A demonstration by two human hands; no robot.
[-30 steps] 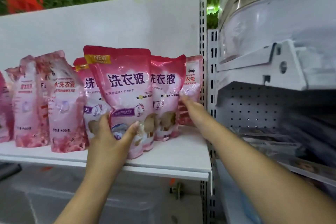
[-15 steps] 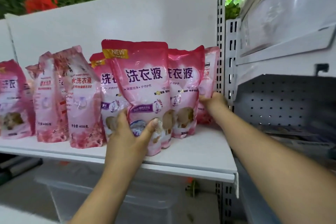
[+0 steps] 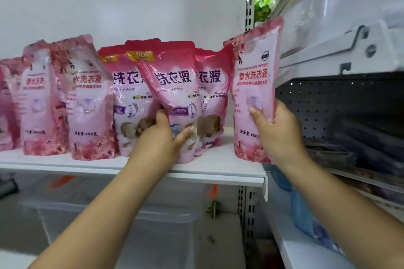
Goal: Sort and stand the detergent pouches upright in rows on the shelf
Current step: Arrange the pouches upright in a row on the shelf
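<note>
A: What is new here?

B: The right hand (image 3: 282, 131) has pulled the pale pink flowery plastic pouch (image 3: 254, 91) out from the back, its grip curled round it at the white shelf (image 3: 218, 170) edge.

A: And the left hand (image 3: 161, 137)?

B: It still squeezes the dark pink "NEW" pouch (image 3: 172, 85), standing in front. The pale one can join its row.

Bright even light, soft overall blur, wide-angle bending at edges
</note>
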